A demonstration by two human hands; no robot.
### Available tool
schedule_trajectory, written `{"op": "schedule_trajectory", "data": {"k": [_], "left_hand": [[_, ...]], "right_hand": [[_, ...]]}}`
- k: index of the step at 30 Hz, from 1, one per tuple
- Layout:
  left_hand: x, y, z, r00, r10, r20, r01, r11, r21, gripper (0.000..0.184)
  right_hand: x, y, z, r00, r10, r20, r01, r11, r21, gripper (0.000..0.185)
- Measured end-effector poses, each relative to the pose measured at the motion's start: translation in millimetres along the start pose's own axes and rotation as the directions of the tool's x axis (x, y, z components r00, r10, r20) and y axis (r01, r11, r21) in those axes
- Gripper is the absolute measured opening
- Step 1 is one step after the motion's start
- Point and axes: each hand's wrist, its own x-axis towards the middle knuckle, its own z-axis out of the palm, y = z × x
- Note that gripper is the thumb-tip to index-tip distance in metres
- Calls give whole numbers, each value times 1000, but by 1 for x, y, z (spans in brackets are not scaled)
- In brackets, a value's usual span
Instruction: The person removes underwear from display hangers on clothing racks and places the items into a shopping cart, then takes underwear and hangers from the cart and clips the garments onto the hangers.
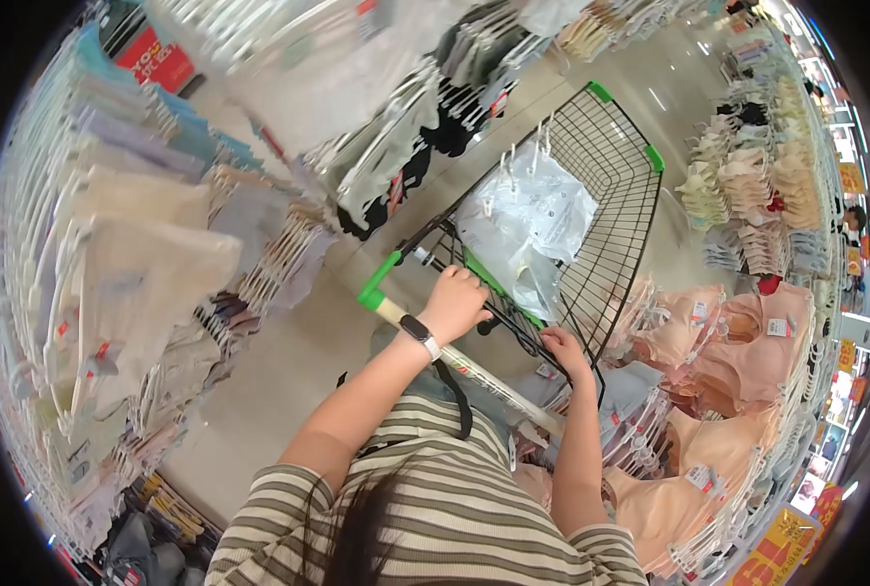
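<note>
A wire shopping cart (619, 156) with green corners stands in front of me, its pale push handle (474, 367) crossing below my hands. Beyond that handle, my left hand (457, 303), with a smartwatch (416, 329) on its wrist, is closed over the black bar at the cart's near end. My right hand (566, 353) lies further along the same end, fingers curled at the bar, close to the lower edge of the plastic packaging. Inside the basket are clear plastic-wrapped garments (531, 210) on white hangers (542, 137). What the fingertips touch is partly hidden.
Racks of pale hanging garments (152, 264) line the left side. More hanging clothes (396, 146) stand ahead of the cart. On the right hang pink and peach bras (738, 342), close to my right arm. Tiled floor (289, 361) shows between the racks.
</note>
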Motion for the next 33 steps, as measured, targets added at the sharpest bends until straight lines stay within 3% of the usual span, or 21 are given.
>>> {"op": "schedule_trajectory", "data": {"k": [7,14,15,16,19,22,26,29,31,33], "left_hand": [[-47,33,3,999,-46,-11,46,997,65,37],[-108,37,-3,998,21,-65,-16,997,69,32],[-114,35,-1,998,36,-43,-33,998,59,31],[-122,33,-1,998,62,-29,-60,997,52,31],[-145,30,2,996,85,-21,-84,996,31,29],[-165,34,-2,996,88,-2,-88,996,29,26],[-190,35,-8,994,82,69,-81,997,-20,27],[-219,43,-12,993,54,103,-57,998,23,32],[-239,46,-11,992,41,120,-47,998,50,31],[-253,39,-8,994,54,93,-55,998,5,31]], "right_hand": [[-34,27,27,999,-13,-31,13,1000,-10,31],[-67,50,74,990,-79,-118,54,977,-207,35],[-66,62,83,984,-125,-125,110,986,-127,38],[-74,62,86,999,-38,-38,36,997,-73,40],[-86,68,106,998,-67,-2,66,988,-138,43],[-97,83,129,985,-149,-87,137,982,-127,43],[-134,66,146,999,30,-30,-30,999,-19,44],[-132,105,175,989,-105,-108,85,981,-177,52],[-152,94,183,996,-27,-84,14,988,-153,51],[-153,97,192,996,-51,-76,28,961,-273,48]]}}
